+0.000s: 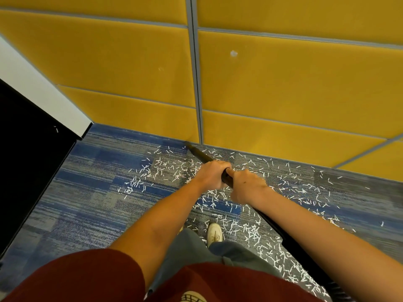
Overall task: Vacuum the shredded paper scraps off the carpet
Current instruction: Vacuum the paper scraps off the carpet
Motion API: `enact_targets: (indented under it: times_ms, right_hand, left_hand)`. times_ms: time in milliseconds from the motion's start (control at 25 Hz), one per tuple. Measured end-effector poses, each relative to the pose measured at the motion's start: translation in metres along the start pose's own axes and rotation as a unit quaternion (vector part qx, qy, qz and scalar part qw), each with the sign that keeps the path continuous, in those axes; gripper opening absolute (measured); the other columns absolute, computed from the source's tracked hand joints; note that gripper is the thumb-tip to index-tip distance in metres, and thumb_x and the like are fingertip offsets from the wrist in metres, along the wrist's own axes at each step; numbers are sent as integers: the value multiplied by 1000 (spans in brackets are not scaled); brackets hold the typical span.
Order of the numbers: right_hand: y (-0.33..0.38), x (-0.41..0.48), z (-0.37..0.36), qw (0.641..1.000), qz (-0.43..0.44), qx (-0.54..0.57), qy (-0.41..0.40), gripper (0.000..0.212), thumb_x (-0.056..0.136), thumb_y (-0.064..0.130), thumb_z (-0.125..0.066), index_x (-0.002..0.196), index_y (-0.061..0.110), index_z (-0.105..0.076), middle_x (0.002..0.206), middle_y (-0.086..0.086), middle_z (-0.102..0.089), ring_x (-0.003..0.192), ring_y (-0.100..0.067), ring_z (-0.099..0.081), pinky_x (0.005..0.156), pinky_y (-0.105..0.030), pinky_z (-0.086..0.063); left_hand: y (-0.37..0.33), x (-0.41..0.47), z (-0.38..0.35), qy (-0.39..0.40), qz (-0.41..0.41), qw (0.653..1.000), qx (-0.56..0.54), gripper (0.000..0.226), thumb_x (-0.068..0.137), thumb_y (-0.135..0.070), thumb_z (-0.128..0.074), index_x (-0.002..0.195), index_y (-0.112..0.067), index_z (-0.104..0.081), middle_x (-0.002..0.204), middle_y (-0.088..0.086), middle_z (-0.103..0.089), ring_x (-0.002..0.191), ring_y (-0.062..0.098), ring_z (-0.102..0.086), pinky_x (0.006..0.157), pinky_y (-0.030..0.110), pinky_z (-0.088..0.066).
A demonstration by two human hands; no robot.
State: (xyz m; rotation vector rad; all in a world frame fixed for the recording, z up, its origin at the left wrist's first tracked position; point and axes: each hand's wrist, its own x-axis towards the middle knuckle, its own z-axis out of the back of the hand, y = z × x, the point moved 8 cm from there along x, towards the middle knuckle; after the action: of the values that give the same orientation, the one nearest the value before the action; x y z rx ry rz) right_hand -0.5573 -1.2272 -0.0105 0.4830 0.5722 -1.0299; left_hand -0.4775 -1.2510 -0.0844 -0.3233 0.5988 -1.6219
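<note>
Both hands grip a black wand (201, 155) at the centre of the frame. The left hand (212, 174) sits higher in the picture, its fingers curled over the top of the tube. The right hand (247, 186) is just beside it, lower and to the right, wrapped round the same tube with its back to the camera. The hands are almost touching. The wand slants up and left from them, and its narrow tip reaches the foot of the yellow wall (283, 94), right by the grey seam between two panels. Below the hands its black length runs under the right forearm toward the lower right corner. White scraps (250, 232) lie strewn over the blue-grey carpet (87, 192) in a wide band from left of centre, under the hands, and down to the lower right, thickest near the tube there. A white shoe (214, 233) stands among them at lower centre, above grey trousers (185, 253) and a maroon shirt (87, 280). A black cabinet (28, 149) with a white top fills the left edge.
</note>
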Motion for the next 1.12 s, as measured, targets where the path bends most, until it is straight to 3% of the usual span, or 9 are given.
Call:
enact_targets:
  times_ms: [240,600,760,920,1120]
  right_hand:
    - [-10,-15,-12,1000,4,18,7,53,89,14,-56,139,14,-37,93,-4,-47,75,-18,-52,63,-23,-46]
    - [17,-19,-15,999,38,7,7,55,89,10,-52,141,16,-35,85,-3,-41,76,-19,-51,63,-24,-45]
    - [33,-15,-18,998,63,-5,14,52,89,9,-51,139,15,-37,92,-5,-45,76,-20,-52,64,-25,-47]
    - [41,-12,-20,997,73,-12,15,50,89,10,-50,137,14,-39,91,-5,-47,68,-16,-50,55,-23,-44]
    - [20,-18,-20,999,35,-9,2,55,89,12,-54,141,16,-36,92,-4,-44,76,-20,-51,63,-26,-46]
  left_hand:
    - [-16,-4,-15,18,-11,1000,3,23,71,-7,-64,93,-10,-63,92,3,-67,86,24,-63,70,35,-50]
    - [4,-28,-8,8,12,1000,-18,18,71,-11,-69,87,-8,-61,85,3,-67,78,23,-61,65,32,-47]
    - [20,-42,-1,-1,33,999,-11,15,72,-9,-67,84,-10,-58,84,4,-66,77,25,-60,61,30,-42]
    - [28,-52,3,-10,48,999,-24,15,73,-6,-67,86,-10,-60,87,4,-66,80,21,-58,63,25,-38]
    - [11,-36,-11,-3,25,998,-59,20,69,-2,-67,87,-8,-60,88,5,-66,84,25,-59,74,41,-49]
